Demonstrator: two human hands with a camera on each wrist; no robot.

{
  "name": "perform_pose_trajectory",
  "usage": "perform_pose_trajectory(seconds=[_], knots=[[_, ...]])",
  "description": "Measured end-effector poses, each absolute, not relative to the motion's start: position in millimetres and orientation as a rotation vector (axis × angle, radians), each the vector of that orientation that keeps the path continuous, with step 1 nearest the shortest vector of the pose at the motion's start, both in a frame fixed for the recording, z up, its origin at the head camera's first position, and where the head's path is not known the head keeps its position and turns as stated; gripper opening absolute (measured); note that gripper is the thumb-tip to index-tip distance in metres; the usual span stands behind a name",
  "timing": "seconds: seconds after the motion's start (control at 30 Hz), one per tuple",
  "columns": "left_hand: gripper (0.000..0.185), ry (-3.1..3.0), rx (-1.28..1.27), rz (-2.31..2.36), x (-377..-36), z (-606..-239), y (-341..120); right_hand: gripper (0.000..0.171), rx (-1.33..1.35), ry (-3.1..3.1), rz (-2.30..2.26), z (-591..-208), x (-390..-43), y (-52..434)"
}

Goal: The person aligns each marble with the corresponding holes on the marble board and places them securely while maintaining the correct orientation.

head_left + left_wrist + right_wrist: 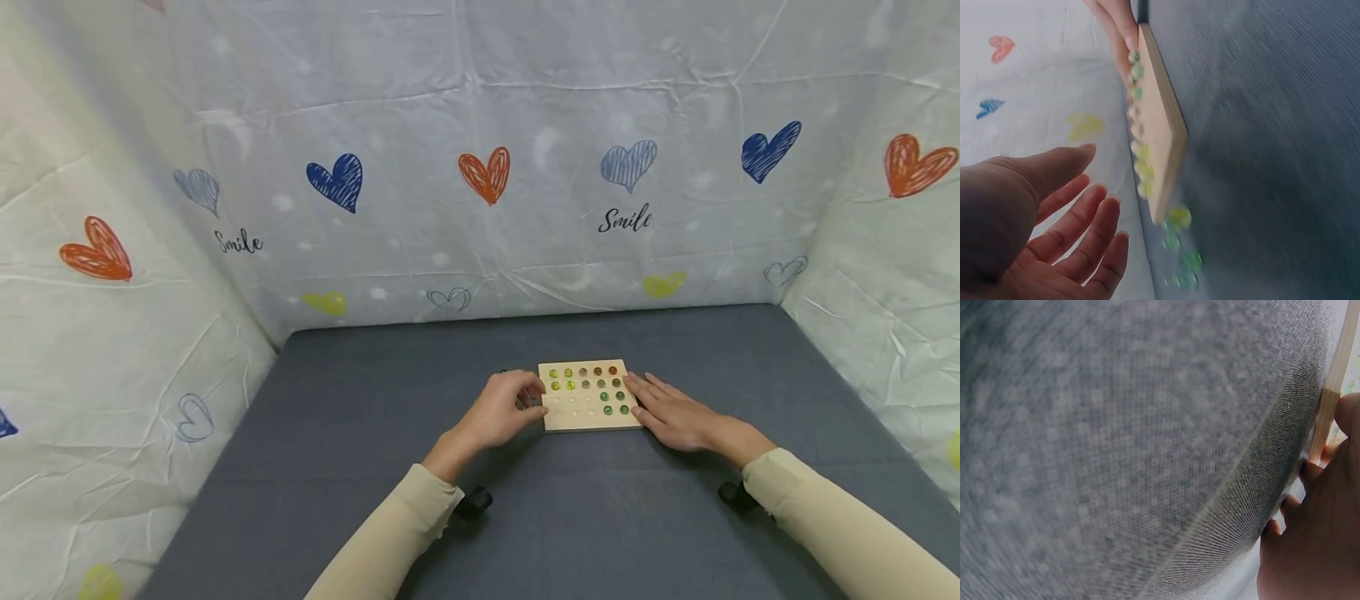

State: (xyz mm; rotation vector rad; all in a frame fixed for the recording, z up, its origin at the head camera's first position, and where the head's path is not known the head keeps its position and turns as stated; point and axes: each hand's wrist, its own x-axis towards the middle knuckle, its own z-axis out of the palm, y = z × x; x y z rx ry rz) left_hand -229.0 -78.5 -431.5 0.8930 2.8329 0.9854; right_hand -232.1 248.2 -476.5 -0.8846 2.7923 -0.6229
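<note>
Left hand (504, 408), centre of the head view: fingers loosely curled at the left edge of the wooden board (589, 397), the grip relaxed and holding nothing that shows; in the left wrist view the same hand (1041, 225) lies palm up with fingers spread and empty, near the board's edge (1163, 144) but apart from it. Right hand (671, 411): fingers straight and laid flat against the right edge of the board, pressing rather than pinching, which would serve to steady it; the right wrist view shows its fingertips (1310, 472) touching the board's thin side. The board sits flat on the grey table (375, 433), just below frame centre, between the two hands. Marbles (585, 385) fill its upper rows of dimples, yellow-green at left, brownish and red toward the upper right, dark green at right; the lower-left dimples look bare. The left wrist view shows a few loose green marbles (1180, 240) on the table beside the board's near end, lower centre of that frame, blurred. Behind, a wrinkled cloth backdrop (480, 167) walls the table on three sides, printed with hearts in orange, blue, grey and yellow. Readable writing: "Smile" in script, at upper right of centre (625, 220) and again at left (238, 242). No brand marks visible on the board.
</note>
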Motion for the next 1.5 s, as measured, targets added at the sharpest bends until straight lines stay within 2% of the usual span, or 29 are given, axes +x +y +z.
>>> perform_pose_trajectory(seconds=[0.3,0.77,1.07,1.5], knots=[[0.025,2.897,0.753,1.011,-228.3,-437.1,-112.9,0.063,-0.874,2.762,-0.657,-476.5,-231.8,248.6],[0.027,2.92,0.641,1.085,-243.3,-446.4,-141.4,0.063,-0.833,2.769,-0.579,-489.8,-241.9,252.0],[0.025,2.887,0.541,1.097,-254.2,-455.6,-146.7,0.063,-0.856,2.773,-0.594,-478.7,-234.6,248.9],[0.019,2.884,0.505,1.074,-261.6,-461.5,-139.1,0.064,-0.845,2.786,-0.573,-486.9,-240.1,252.2]])
